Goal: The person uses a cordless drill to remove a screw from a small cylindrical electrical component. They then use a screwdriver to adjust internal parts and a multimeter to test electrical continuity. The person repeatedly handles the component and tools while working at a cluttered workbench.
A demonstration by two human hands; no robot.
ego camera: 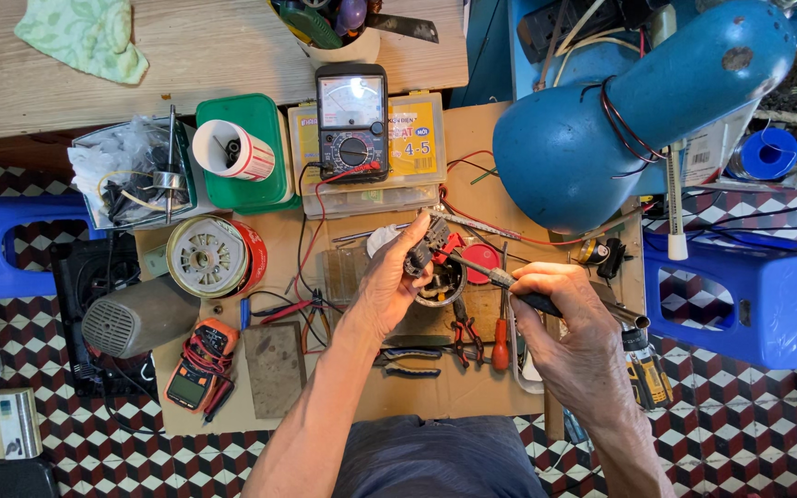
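Observation:
My left hand [387, 281] grips a small dark electrical part [424, 245] with red bits, held up over a round metal tin [442, 282] on the brown work board. My right hand [569, 318] holds a soldering iron [500, 276] by its dark handle. Its thin tip points left and touches the part near my left fingers. Both hands hover above the middle of the board [417, 378], close together.
An analogue meter [352, 120] with red and black leads stands behind the hands. A big blue lamp shade [601, 120] hangs at right. Pliers [408, 361], a red screwdriver [501, 346], an orange multimeter [197, 364], a wire spool [207, 256] and a green box [251, 157] lie around.

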